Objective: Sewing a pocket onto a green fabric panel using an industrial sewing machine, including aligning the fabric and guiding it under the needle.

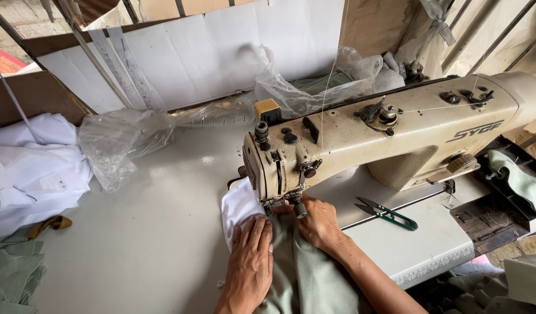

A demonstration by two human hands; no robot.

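Head view: both hands, left (250, 261) and right (319, 222), press flat, fingers open, on green fabric (305, 273) under the sewing machine (396, 139).

Sewing machine (396, 134): cream painted metal, scuffed and grimy. Table (151, 232): smooth, pale, slightly glossy. Green cloth (305, 273) matt, soft; white cloth (239, 206) smooth. Bags (122, 139): crinkled clear plastic. Snips (387, 213): metal blades, green plastic handle.

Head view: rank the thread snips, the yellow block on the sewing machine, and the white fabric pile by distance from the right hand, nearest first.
From the right hand:
1. Thread snips, green-handled, just to its right on the table.
2. Yellow block, up on the sewing machine, above the hand.
3. White fabric pile, far across at the table's left edge.
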